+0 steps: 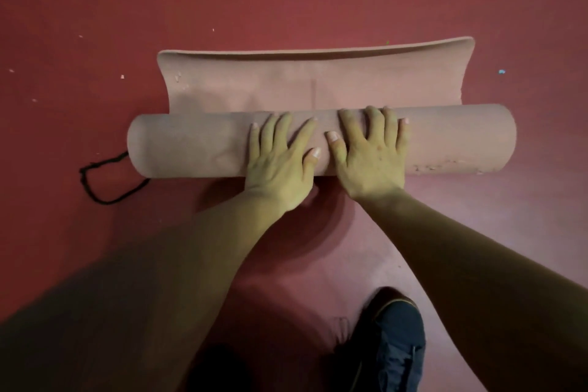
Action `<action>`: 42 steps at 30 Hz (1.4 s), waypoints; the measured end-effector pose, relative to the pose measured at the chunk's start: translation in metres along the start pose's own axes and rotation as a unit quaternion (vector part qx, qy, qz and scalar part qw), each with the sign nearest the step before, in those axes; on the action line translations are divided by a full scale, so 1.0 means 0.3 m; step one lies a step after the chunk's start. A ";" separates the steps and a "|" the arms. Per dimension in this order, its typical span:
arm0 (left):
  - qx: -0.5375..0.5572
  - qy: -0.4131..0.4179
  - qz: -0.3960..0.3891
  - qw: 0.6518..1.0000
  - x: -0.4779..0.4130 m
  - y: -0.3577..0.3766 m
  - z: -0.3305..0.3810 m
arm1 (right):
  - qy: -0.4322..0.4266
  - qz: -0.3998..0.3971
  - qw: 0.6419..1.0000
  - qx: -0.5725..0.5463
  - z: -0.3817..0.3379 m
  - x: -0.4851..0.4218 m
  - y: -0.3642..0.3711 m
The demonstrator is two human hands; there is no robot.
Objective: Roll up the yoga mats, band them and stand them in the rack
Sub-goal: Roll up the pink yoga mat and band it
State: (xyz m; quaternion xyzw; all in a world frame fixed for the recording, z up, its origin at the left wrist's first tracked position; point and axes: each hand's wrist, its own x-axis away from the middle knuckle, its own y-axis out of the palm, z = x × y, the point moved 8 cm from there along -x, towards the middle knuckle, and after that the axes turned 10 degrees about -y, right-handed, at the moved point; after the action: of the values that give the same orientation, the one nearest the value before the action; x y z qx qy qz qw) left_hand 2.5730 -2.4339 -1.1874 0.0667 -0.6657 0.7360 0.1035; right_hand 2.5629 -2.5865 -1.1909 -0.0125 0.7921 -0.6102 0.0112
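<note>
Left hand [281, 157] and right hand [369, 153] side by side, fingers spread, pressing flat on mat roll [191, 145]; roll's long axis runs crosswise under both palms, short unrolled tail [311, 83] just beyond fingertips; black band [105, 181] off left hand's side, by roll's end

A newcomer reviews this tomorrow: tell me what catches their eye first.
The pink yoga mat, nearly rolled, lies mid-frame on the red floor, left hand and right hand pressed flat side by side on it. Its unrolled tail curls up at the far edge; a black band lies by the roll's left end.
</note>
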 end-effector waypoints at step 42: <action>0.016 -0.002 0.102 0.995 -0.310 -0.073 0.054 | -0.078 0.098 0.992 0.004 0.048 -0.319 -0.056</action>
State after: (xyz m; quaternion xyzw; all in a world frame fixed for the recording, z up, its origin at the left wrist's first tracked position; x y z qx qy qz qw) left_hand 2.6679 -2.4539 -1.1865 0.0016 -0.6572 0.7533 0.0256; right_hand 2.6591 -2.6016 -1.1782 0.0176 0.7835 -0.6067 0.1332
